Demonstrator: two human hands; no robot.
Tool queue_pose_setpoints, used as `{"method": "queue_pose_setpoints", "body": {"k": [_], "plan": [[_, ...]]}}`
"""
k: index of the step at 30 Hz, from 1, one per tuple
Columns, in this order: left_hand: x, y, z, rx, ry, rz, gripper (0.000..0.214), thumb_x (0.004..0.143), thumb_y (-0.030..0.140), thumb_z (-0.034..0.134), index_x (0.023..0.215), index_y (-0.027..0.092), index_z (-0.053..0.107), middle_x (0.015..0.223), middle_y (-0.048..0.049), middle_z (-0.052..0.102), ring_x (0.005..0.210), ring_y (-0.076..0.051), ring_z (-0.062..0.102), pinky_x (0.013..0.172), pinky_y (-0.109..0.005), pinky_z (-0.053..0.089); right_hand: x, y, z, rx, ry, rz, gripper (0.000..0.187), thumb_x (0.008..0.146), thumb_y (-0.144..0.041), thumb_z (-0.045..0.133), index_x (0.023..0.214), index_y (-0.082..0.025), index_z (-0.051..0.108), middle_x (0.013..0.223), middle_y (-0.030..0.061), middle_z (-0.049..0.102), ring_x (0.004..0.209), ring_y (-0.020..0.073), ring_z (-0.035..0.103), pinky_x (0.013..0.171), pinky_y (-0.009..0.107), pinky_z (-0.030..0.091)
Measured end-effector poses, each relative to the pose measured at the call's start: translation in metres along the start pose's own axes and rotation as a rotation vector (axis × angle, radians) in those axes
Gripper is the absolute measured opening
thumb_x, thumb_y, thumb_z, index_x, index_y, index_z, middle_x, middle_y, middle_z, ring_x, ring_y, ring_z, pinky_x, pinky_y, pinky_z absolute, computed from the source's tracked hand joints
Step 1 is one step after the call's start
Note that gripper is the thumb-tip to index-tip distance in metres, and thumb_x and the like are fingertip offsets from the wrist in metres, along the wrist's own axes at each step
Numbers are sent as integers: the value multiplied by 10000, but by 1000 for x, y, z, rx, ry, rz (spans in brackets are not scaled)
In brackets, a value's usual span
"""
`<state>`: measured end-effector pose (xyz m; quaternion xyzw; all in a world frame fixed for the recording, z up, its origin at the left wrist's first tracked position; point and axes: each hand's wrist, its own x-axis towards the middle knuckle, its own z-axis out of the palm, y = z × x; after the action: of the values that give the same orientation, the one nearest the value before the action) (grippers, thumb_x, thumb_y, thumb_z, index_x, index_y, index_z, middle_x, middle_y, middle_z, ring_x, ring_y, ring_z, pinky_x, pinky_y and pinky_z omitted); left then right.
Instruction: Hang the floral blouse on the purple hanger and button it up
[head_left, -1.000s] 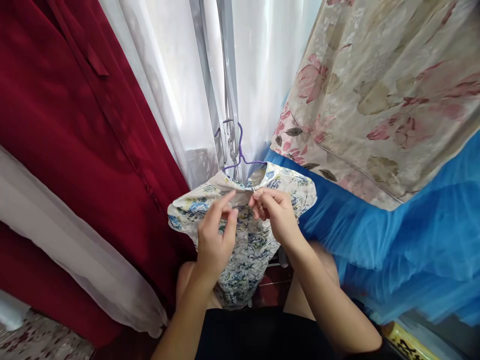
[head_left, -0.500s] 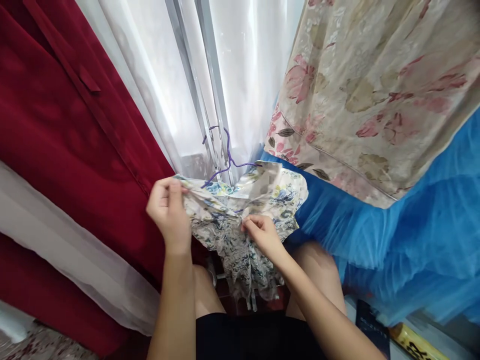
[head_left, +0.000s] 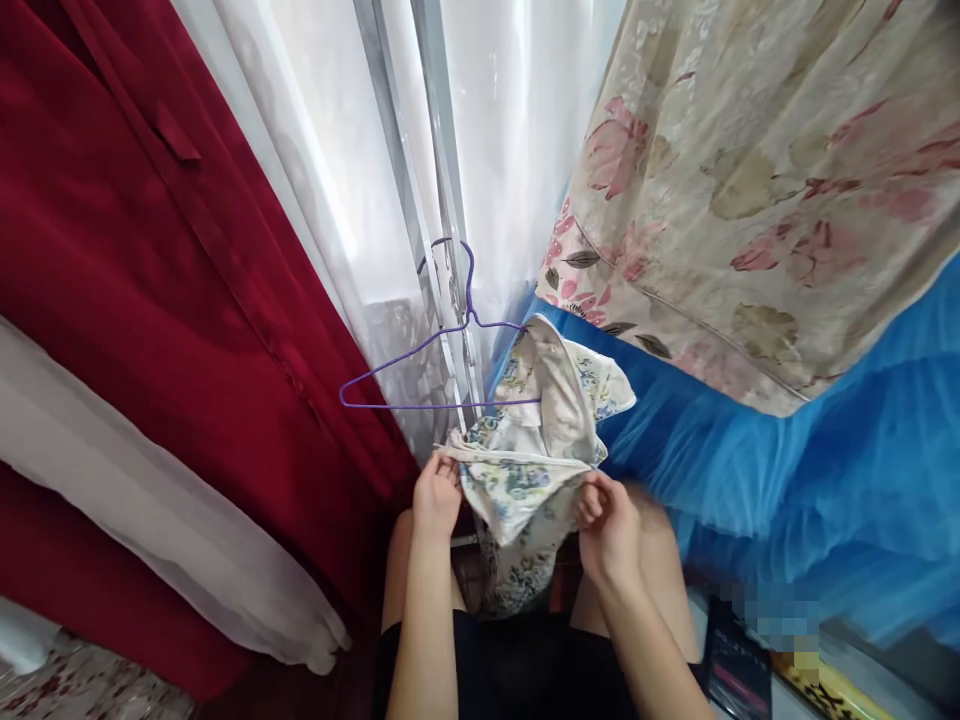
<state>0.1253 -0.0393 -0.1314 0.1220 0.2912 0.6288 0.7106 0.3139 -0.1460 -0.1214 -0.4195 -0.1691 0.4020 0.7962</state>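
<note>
A small floral dress (head_left: 537, 440), white with blue flowers, hangs half off a purple wire hanger (head_left: 420, 355). Only its right shoulder is still on the hanger; the left arm of the hanger is bare. My left hand (head_left: 436, 495) pinches the dress's left edge, below the hanger. My right hand (head_left: 606, 518) is closed on the dress's right edge. Between both hands the cloth is stretched out flat. The hanger's hook sits on a grey window bar (head_left: 431, 180).
A dark red curtain (head_left: 142, 270) fills the left, with a white sheer curtain (head_left: 330, 150) beside it. A flowered beige fabric (head_left: 757, 180) and blue tulle (head_left: 810, 470) hang on the right. My knees and black shorts (head_left: 517, 665) are below.
The dress's left shoulder came off the hanger, leaving that side of the wire bare. Both hands dropped lower and now hold the cloth spread between them.
</note>
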Motion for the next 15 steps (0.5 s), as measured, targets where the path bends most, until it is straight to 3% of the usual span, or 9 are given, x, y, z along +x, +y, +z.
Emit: {"method": "queue_pose_setpoints", "body": {"k": [3,5,8,10,12,15], "plan": [[-24,-22,9,14,-88,23,165,807,212,791,817,164,634,802,-27,669,810,-174,680,846,-315,537,6,5,-38,-22,174,-44,201,780,-385,656,766,-186,632,518,-86,370,451,95,297,436,227,257],[-40,-26,16,54,-178,119,222,779,274,842,872,178,665,887,-31,692,858,-168,670,892,-321,526,3,8,-52,-77,169,-32,211,789,-389,670,800,-179,662,527,-74,398,456,107,324,437,235,271],[-64,-29,26,205,-325,238,249,829,397,810,919,196,694,943,-39,691,882,-172,649,870,-304,508,-6,10,-54,-217,91,-46,257,839,-447,681,777,-200,651,579,-41,470,498,142,407,474,269,343],[-81,-30,33,378,-388,272,238,890,433,744,924,200,710,880,-33,670,843,-170,623,822,-285,488,-12,7,-47,-361,17,-129,304,882,-484,678,745,-219,620,658,-12,546,609,177,508,585,295,435],[-98,-29,39,565,-451,312,218,937,422,691,934,206,722,803,-20,634,791,-162,592,776,-270,465,-16,1,-39,-492,-143,-170,348,926,-535,642,771,-223,651,780,22,639,784,219,592,770,328,489],[-122,-19,50,733,-598,352,196,979,382,635,923,213,718,798,-20,615,763,-163,582,735,-272,453,-23,-4,-30,-577,-464,27,523,941,-691,527,898,-221,752,1003,80,729,1027,296,631,1024,419,451]]}}
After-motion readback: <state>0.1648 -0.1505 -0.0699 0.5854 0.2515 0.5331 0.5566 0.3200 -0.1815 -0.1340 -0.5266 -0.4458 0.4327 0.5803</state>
